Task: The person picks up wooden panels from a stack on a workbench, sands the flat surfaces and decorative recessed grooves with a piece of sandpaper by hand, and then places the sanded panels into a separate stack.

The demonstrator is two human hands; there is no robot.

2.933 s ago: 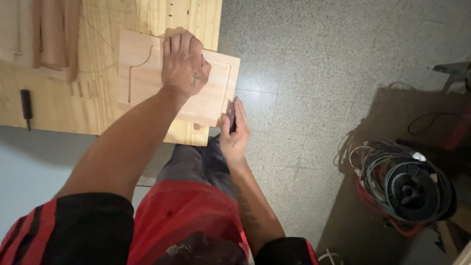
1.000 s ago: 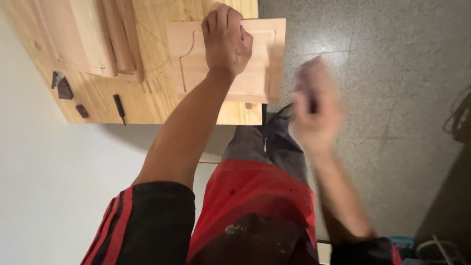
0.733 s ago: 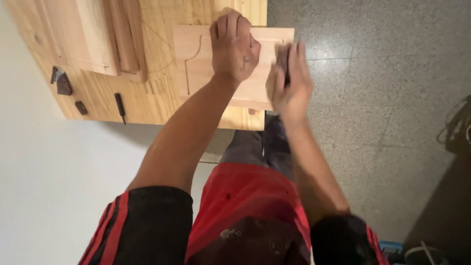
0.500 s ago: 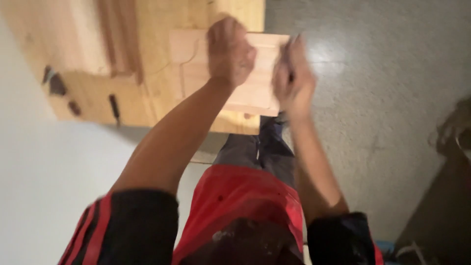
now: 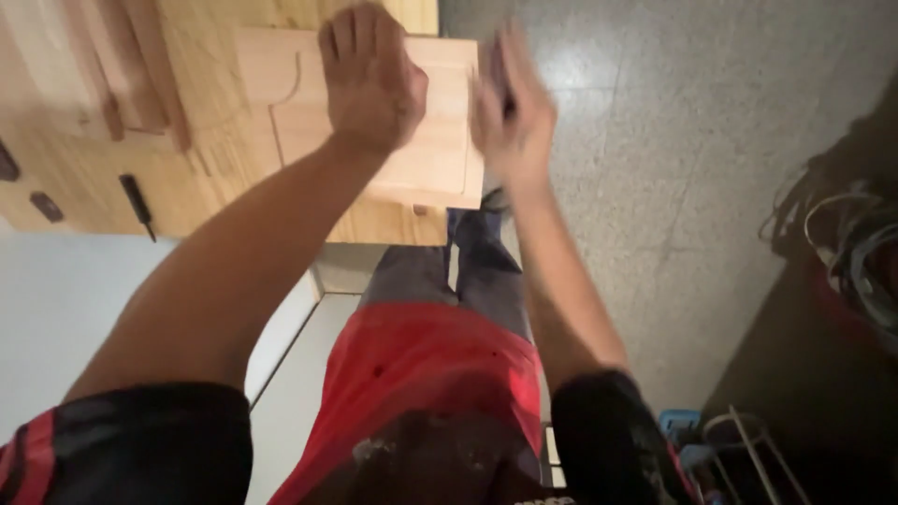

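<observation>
The left hand [image 5: 369, 79] lies flat, fingers together, pressing a routed wooden panel [image 5: 426, 154] onto the plywood workbench [image 5: 234, 178] at twelve o'clock, while the blurred right hand [image 5: 513, 117], at the panel's three o'clock edge, grips a small dark piece [image 5: 503, 82], likely sandpaper.

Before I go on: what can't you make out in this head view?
- Right hand: motion-blurred; the dark thing in it can't be identified.
- Panel: its middle is hidden under the left hand.
- Workbench: cut off by the top and left edges.
- Cables: in shadow, cut off by the right edge.
</observation>
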